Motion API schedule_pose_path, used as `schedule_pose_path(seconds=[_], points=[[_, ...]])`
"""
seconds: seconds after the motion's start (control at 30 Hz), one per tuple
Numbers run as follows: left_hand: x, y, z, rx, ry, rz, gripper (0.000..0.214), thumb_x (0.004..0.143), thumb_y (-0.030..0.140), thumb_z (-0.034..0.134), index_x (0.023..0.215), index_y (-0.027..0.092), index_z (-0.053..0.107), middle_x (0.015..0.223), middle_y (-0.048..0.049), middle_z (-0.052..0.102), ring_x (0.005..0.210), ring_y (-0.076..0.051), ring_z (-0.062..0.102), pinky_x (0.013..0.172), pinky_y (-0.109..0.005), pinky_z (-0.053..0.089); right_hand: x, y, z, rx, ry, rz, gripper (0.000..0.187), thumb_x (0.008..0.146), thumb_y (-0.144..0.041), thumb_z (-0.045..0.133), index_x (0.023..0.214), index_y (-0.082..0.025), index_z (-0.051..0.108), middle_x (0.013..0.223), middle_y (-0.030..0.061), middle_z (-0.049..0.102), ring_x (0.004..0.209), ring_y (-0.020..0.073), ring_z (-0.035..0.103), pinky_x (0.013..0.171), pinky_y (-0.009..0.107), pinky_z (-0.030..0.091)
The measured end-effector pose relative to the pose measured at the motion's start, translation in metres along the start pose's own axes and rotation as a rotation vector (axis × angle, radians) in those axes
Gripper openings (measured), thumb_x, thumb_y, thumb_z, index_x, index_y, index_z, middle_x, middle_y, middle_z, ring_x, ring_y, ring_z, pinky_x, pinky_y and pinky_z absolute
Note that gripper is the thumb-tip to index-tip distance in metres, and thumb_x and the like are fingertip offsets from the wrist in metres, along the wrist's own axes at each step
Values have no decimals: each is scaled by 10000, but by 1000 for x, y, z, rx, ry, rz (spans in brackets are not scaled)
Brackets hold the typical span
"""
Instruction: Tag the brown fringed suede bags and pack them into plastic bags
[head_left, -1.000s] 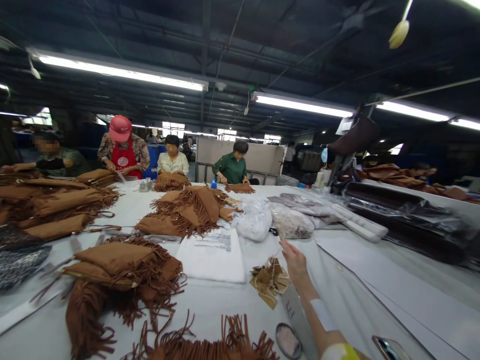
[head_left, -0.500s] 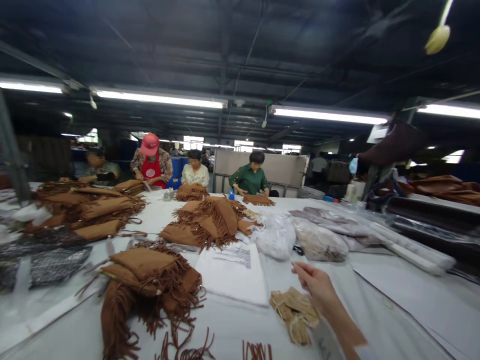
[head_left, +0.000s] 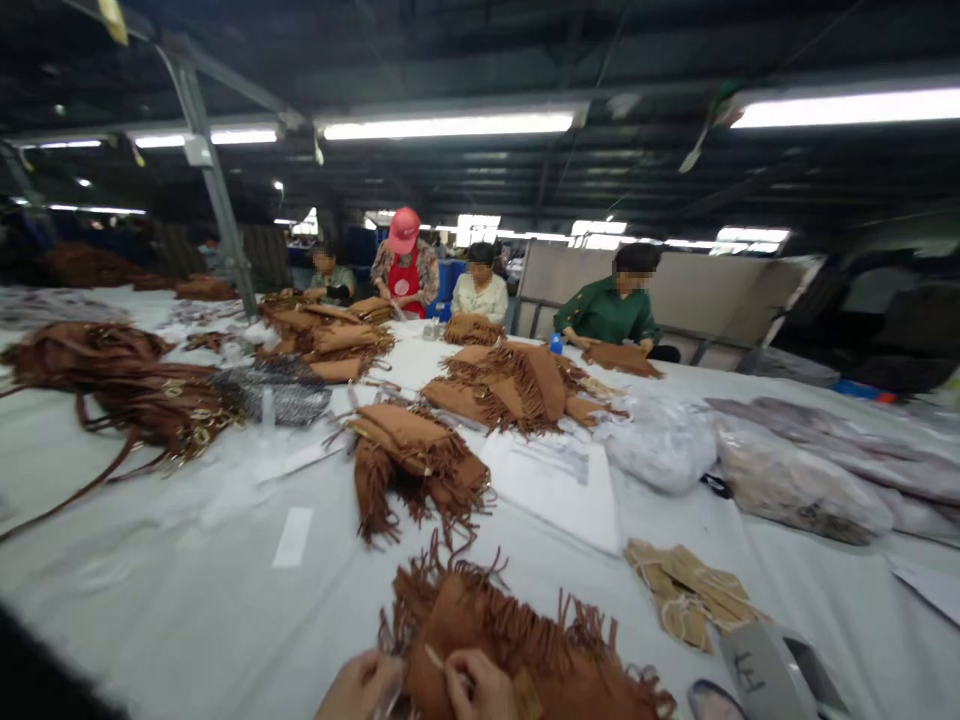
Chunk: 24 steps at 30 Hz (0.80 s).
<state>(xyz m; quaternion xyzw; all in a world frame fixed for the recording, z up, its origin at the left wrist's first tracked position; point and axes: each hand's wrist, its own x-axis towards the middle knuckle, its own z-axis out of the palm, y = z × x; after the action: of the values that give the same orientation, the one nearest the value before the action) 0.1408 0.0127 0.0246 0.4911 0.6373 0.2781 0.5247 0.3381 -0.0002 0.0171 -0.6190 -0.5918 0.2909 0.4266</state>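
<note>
A brown fringed suede bag (head_left: 480,625) lies at the front of the table, its lower part cut off by the bottom of the view. My left hand (head_left: 361,686) is at the bag's left edge, fingers closed, with shiny clear plastic (head_left: 390,692) showing at its fingertips. Over the bag's surface, my right hand (head_left: 481,686) has its fingers curled in a pinch. Just left of these fingertips a small pale sliver (head_left: 434,657) shows. What the right fingers grip is too small to tell.
Stacked fringed bags (head_left: 401,430) stand beyond, with brown straps (head_left: 169,405) at left. Tan pieces with white cord (head_left: 694,590) and a grey marked object (head_left: 757,665) lie right. Plastic-wrapped bundles (head_left: 802,490) are behind. Several people, one in green (head_left: 615,305), work across the table.
The view has swung left and down. My right hand, earlier raised over the tan pieces, is now at the fringed bag in front. My left hand has come into view.
</note>
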Motion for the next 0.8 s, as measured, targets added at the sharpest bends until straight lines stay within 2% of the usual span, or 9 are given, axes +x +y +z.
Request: schedule_pose_path(seconds=[0.1,0.17,0.27,0.33,0.43,0.5,0.63,0.8], points=[[8,-20,-9,-105,-60,-94,323,859,458,569,797,141,560,551,63,521,401,-63,418,401,-198,347,-9,-1,22,15,-70,-3,286,797,-435,549,716,-204,695,722,64,710,663,203,655,638,275,496],[10,-30,-14,-182,-80,-122,383,822,544,548,858,163,538,575,56,570,360,-51,364,358,-189,252,-9,2,25,25,-116,21,303,808,-456,556,760,-188,687,744,65,709,673,195,650,647,260,490],[8,-32,-19,-252,-154,-132,505,778,653,498,966,186,538,646,29,640,320,-37,284,340,-190,153,-8,6,22,24,-145,37,318,819,-476,554,780,-183,673,742,53,698,680,187,640,646,245,479],[7,-29,-19,-257,-210,-117,544,751,694,491,916,182,571,555,43,600,296,-36,237,337,-197,118,-8,6,21,22,-146,35,327,828,-481,546,787,-180,666,737,48,692,682,184,635,640,238,472],[8,-25,-16,-235,-245,-77,508,683,672,588,712,165,588,405,67,483,293,-41,259,345,-198,132,-8,5,22,26,-154,32,338,839,-486,534,799,-178,666,729,40,685,671,176,630,633,230,465],[11,-23,-13,-234,-240,-69,457,654,612,643,633,162,564,411,54,499,314,-47,324,357,-193,164,-8,5,23,30,-164,35,346,845,-490,526,803,-178,670,721,35,680,660,171,625,626,226,459],[14,-22,-8,-285,-187,-98,306,662,462,635,704,176,538,488,34,571,378,-80,450,381,-186,250,-8,5,24,40,-175,50,371,843,-508,524,804,-172,675,705,34,672,655,171,612,607,223,449],[12,-27,-5,-347,-122,-103,196,652,330,603,741,163,555,425,53,525,337,-58,361,384,-181,221,-5,-7,21,85,-193,79,412,836,-537,520,774,-159,671,680,33,658,627,166,579,568,229,436]])
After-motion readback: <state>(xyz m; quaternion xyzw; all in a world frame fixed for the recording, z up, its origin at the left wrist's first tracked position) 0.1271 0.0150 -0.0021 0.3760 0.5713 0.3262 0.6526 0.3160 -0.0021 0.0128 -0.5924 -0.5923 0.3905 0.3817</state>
